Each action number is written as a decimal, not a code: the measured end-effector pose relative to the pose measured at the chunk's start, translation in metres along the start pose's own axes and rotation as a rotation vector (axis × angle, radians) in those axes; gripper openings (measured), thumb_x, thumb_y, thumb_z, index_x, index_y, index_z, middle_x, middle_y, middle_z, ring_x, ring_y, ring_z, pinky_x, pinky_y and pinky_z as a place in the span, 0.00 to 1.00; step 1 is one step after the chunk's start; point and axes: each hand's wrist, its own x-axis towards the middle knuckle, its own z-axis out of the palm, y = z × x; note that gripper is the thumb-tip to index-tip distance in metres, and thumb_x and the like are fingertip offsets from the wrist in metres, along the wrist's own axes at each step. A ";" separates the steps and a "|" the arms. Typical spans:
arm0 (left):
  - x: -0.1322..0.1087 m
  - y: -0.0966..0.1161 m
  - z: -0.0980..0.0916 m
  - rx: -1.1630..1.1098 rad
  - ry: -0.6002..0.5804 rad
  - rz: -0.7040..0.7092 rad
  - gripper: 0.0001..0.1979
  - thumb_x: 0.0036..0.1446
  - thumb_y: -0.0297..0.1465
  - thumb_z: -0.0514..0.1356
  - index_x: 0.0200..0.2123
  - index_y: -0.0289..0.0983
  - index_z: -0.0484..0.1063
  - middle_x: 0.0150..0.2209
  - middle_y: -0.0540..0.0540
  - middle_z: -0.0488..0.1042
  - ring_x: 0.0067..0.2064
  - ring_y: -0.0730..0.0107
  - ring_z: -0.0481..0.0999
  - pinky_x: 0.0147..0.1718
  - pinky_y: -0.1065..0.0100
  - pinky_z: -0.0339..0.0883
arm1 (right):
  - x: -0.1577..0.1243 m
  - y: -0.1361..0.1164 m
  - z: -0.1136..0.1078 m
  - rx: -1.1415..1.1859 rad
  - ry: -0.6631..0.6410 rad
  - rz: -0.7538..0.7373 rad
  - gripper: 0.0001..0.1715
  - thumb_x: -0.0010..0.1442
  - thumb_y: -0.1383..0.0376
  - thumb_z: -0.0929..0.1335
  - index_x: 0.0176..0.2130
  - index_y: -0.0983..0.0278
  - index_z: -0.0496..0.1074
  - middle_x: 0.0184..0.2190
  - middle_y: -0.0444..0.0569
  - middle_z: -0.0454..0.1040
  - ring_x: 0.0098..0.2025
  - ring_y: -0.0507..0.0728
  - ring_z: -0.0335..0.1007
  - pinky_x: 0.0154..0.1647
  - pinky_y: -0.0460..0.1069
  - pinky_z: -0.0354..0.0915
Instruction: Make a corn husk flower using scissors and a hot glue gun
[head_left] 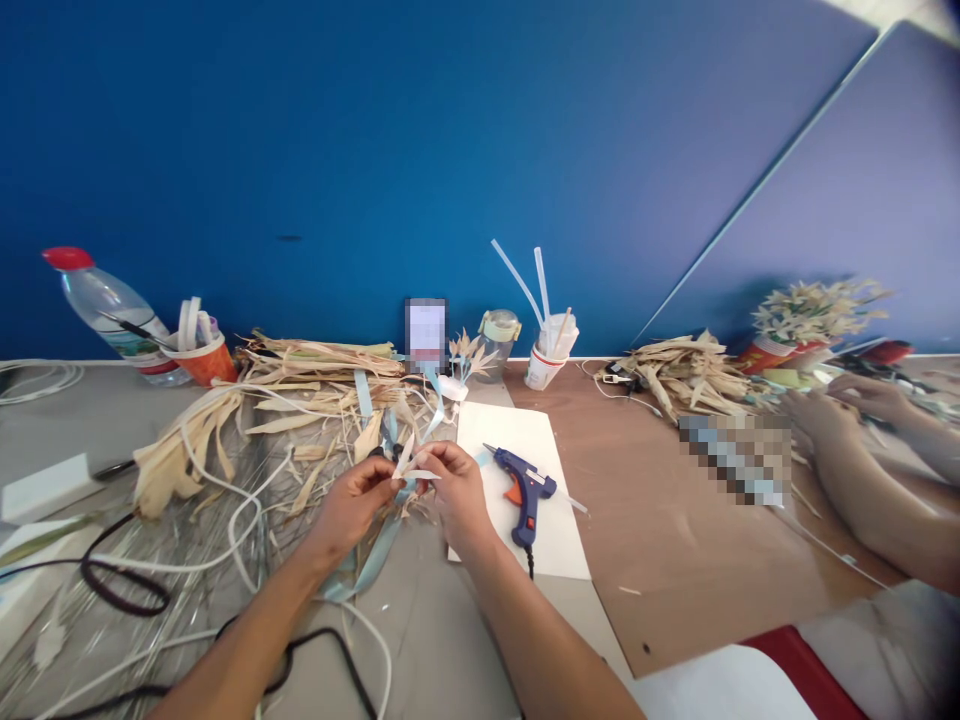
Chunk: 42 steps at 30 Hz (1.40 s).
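My left hand (358, 497) and my right hand (452, 488) meet over the table, both pinching a small piece made of pale dried husk strips (411, 467). Its pointed strips stick up between my fingertips. A light blue ribbon (375, 560) trails from under my hands toward me. A blue hot glue gun (526, 490) with an orange trigger lies on a white sheet (517, 430) just right of my right hand.
A pile of dried husks (300, 385) lies behind my hands. White and black cords (225, 520) loop at the left. A water bottle (112, 312), an orange cup (201, 358) and a cup of glue sticks (547, 350) stand by the blue wall. Another person's hands (840, 410) work at the right.
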 end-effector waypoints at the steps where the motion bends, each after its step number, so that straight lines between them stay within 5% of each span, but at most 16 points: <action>1: 0.000 0.000 0.000 0.006 0.003 0.007 0.10 0.45 0.36 0.66 0.25 0.36 0.71 0.20 0.53 0.66 0.23 0.75 0.63 0.23 0.72 0.57 | 0.000 -0.001 -0.001 0.020 0.010 0.012 0.04 0.45 0.66 0.69 0.22 0.64 0.70 0.18 0.39 0.69 0.18 0.47 0.58 0.20 0.43 0.56; 22: 0.004 -0.013 -0.007 0.173 0.028 0.114 0.07 0.48 0.34 0.62 0.26 0.36 0.71 0.21 0.54 0.63 0.23 0.76 0.61 0.23 0.73 0.56 | 0.010 -0.010 -0.022 0.458 0.190 0.115 0.10 0.44 0.67 0.71 0.22 0.65 0.64 0.17 0.37 0.66 0.15 0.44 0.53 0.18 0.42 0.52; 33: 0.007 -0.024 -0.016 0.209 0.016 0.136 0.08 0.51 0.36 0.61 0.27 0.37 0.72 0.23 0.53 0.65 0.25 0.74 0.64 0.25 0.72 0.59 | 0.013 -0.013 -0.027 0.419 0.205 0.108 0.11 0.44 0.65 0.72 0.23 0.65 0.65 0.17 0.37 0.66 0.16 0.45 0.54 0.19 0.43 0.52; 42: 0.011 -0.021 -0.015 0.179 0.083 0.177 0.08 0.47 0.36 0.63 0.24 0.37 0.73 0.21 0.52 0.67 0.24 0.73 0.66 0.24 0.72 0.61 | -0.013 -0.057 -0.040 0.189 0.119 -0.062 0.10 0.47 0.63 0.71 0.24 0.65 0.67 0.19 0.39 0.66 0.18 0.45 0.53 0.22 0.44 0.52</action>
